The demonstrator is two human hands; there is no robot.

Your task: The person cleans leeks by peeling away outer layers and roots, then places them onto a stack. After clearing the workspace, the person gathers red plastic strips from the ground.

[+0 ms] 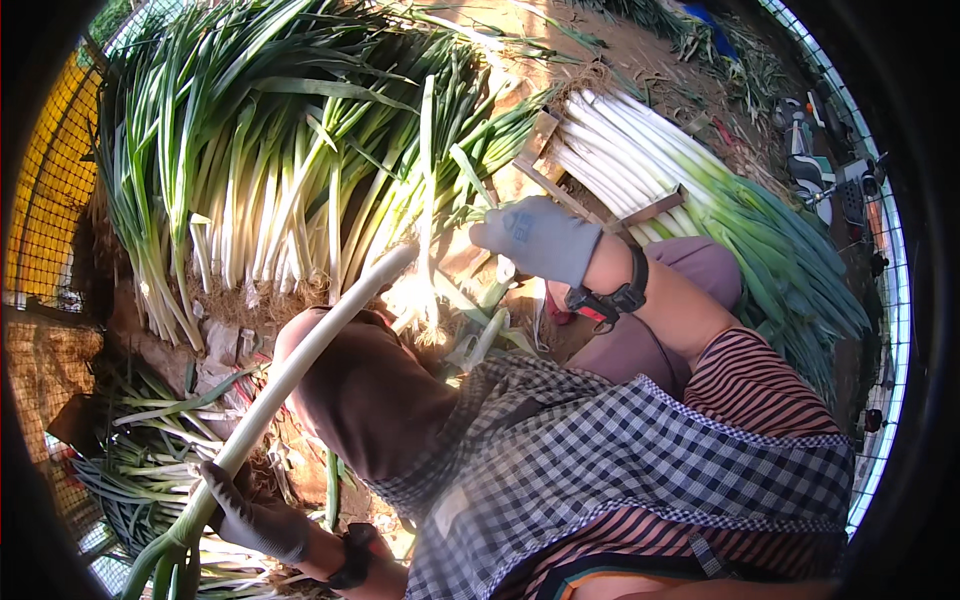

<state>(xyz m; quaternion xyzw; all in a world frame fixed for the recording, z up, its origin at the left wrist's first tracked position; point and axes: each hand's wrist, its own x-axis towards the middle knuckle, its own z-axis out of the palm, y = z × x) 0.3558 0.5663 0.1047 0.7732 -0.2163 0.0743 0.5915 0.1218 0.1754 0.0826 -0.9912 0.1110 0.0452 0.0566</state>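
Held stalk (312, 358): one, long-shafted leek-type, runs diagonally across the left of the view, in front of the person's brown-clad leg (375, 400). Shaft is smooth, white, round and near straight, going pale green then darker green where leaves split off at lower left. Upper end is blurred; can't read root detail.

Hands are well apart, both in grey gloves. Left hand (258, 522) is clamped round the stalk near the leaf end. Right hand (538, 240) is off the stalk, fingers curled, near loose peeled leaves; can't tell if it grips any.

Counts: 1 stalk in hand, 2 gloves, 3 main groups of stalks; individual stalks overlap too much to count.
- big unsorted heap (260, 190), upper left: dark strappy leaves, whitish shafts, stringy brown roots
- clean bundle (630, 150), upper right: smooth white shafts side by side, roots at the upper end, green leaves fanning lower right, by wooden slats (655, 206)
- lower-left pile (150, 455): tangled greens and thin pale stems

Ground (640, 50) is brown, scrap-strewn. Apron (640, 455): black-and-white check fabric; sleeve (765, 380) striped. Yellow-lit mesh (55, 170) at far left.
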